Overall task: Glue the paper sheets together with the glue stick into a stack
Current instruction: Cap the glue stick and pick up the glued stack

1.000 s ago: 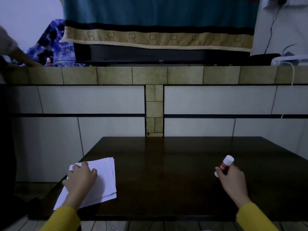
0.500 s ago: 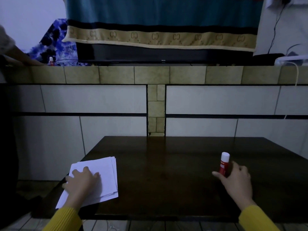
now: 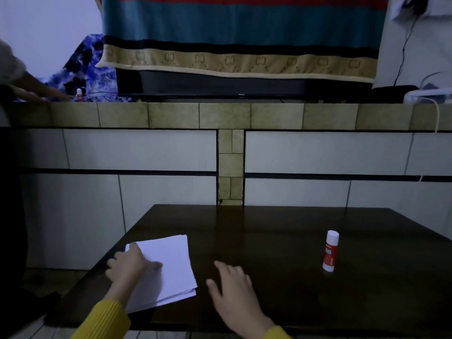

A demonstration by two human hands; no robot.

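Table (image 3: 281,236): dark, glossy top, likely slick under paper. Paper sheets (image 3: 171,263): loose white pile at the near left corner, thin, light and floppy, apt to slide and fan, best lifted singly by a free right-hand corner; left hand (image 3: 129,265) rests flat on them, right hand (image 3: 234,287) open and empty just beside their right edge. Glue stick (image 3: 331,250): capped, upright, well apart toward the right edge; rigid, light, tippable, best taken round the barrel.

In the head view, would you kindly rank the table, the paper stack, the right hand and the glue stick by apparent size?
1. table
2. paper stack
3. right hand, though it is nearer the camera, so only somewhat smaller than the stack
4. glue stick
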